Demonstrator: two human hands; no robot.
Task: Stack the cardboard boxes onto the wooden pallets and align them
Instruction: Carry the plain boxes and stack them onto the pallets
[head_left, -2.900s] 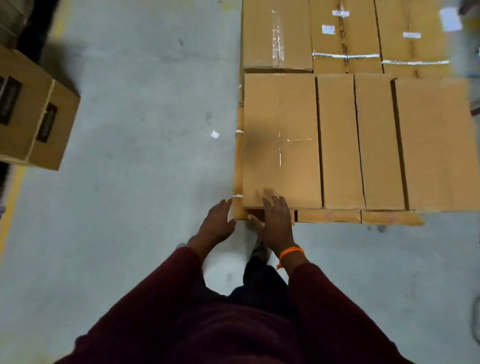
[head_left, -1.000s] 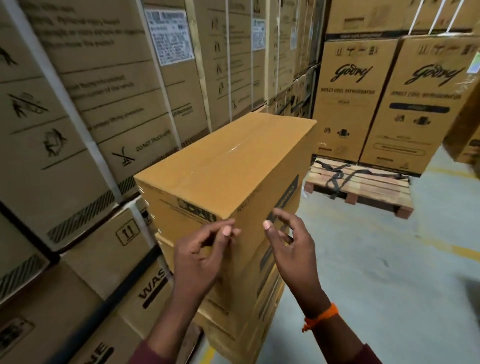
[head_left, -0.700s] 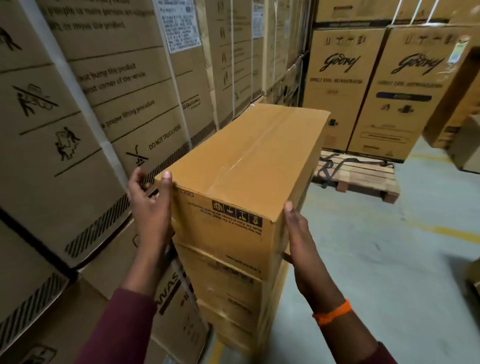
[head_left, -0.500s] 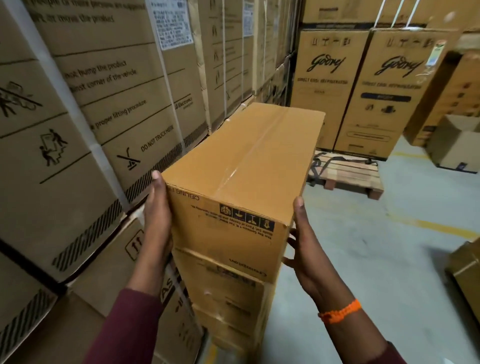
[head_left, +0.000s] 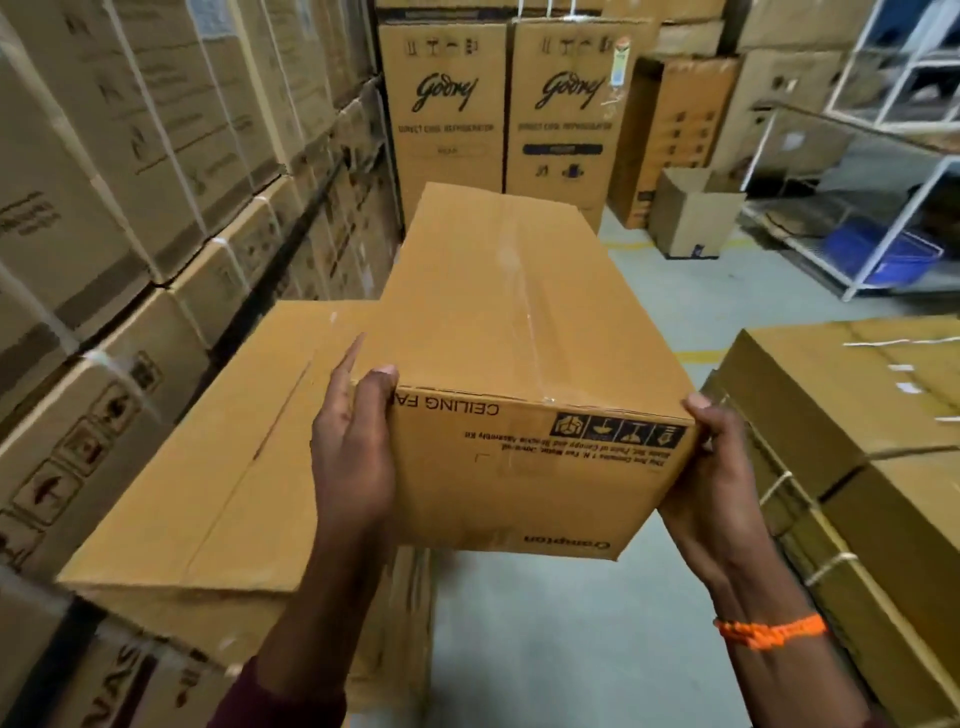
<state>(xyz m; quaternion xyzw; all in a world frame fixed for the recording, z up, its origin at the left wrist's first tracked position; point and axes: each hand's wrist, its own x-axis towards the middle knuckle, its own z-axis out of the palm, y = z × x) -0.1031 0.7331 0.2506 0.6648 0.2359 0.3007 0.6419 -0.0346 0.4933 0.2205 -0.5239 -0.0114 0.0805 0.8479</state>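
1. While nothing is slipping right now, the tight space worries me most. The wall of strapped cartons (head_left: 130, 182) runs down the left and a strapped stack (head_left: 857, 415) sits near right, with only a strip of floor (head_left: 571, 649) between. Swing the load carelessly and a corner probably clips one of them.
2. The ceiling-fan box (head_left: 519, 338) is up in the air in front of the person, long side pointing far, tape seam on top. No pallet in view, so I'd guess it needs carrying somewhere. It hides the floor ahead, so tripping is a real risk.
3. Lower left, a flat box (head_left: 208, 467) tops a pile. The carried box overlaps its right edge from this angle, but I can't tell if they touch. If they do, dragging could pull that one askew.
4. The left hand (head_left: 353, 457) lies flat on the left side with its thumb hooked over the near top corner. The right hand (head_left: 711, 467) cups the near right corner, thumb on the top edge, fingers hidden behind the box.
5. Both grips are at the near end only, so the far end could dip and slide out.
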